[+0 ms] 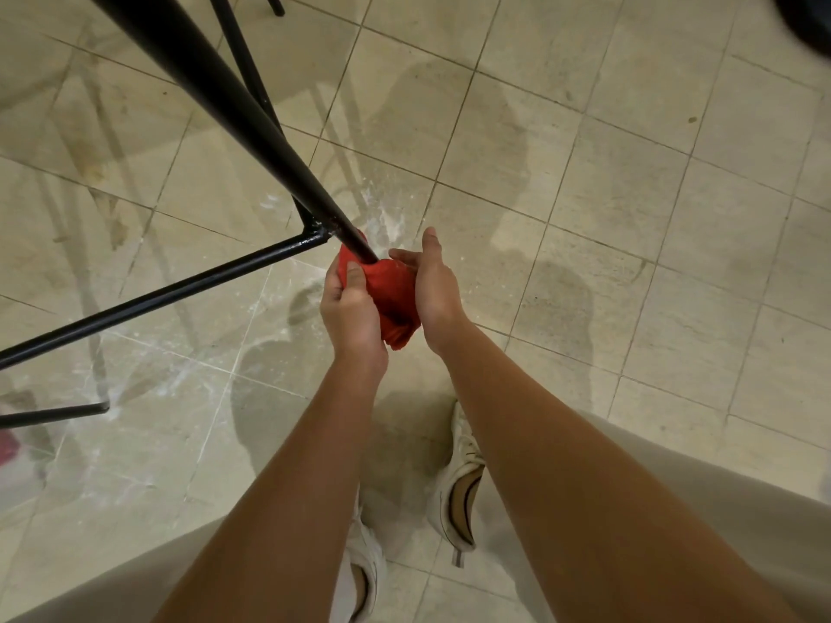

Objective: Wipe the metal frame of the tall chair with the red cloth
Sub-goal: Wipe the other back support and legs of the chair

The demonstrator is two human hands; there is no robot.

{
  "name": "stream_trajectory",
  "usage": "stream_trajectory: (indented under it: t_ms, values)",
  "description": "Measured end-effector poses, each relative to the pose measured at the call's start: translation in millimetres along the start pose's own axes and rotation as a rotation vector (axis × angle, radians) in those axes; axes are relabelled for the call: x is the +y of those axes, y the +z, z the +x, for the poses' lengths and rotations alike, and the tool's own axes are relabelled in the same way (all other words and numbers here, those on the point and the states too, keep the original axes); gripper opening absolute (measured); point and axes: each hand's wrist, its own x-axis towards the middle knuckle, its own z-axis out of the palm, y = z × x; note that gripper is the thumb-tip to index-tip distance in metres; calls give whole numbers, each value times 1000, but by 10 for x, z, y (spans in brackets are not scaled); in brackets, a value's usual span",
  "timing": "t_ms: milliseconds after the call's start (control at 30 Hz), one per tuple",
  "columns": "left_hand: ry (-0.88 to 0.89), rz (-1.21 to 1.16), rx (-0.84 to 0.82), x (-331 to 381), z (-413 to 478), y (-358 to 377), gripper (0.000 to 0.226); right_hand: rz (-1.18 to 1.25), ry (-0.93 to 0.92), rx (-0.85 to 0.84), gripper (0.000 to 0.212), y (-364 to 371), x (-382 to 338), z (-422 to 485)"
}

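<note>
On the chair leg (252,123) slanting down-right, left hand (350,308) and right hand (436,290) grip the red cloth (392,292).

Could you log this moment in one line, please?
left hand: grips red cloth | right hand: holds red cloth | red cloth: round chair leg

Foot of chair leg (252,123) inside red cloth (391,290); corner blur (809,15), perhaps furniture

No text, label, brand or number can be read on anything in view.
</note>
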Motion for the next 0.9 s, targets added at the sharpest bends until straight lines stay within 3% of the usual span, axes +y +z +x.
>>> stream_trajectory:
  t_ms: [533, 900]
  values:
    - [-331, 520, -299, -54, 752, -39, 27, 36, 80, 58, 65, -2, 210, 433]
    - [-159, 145, -155, -56, 416, -128, 23, 50, 68, 47, 68, 50, 159, 284]
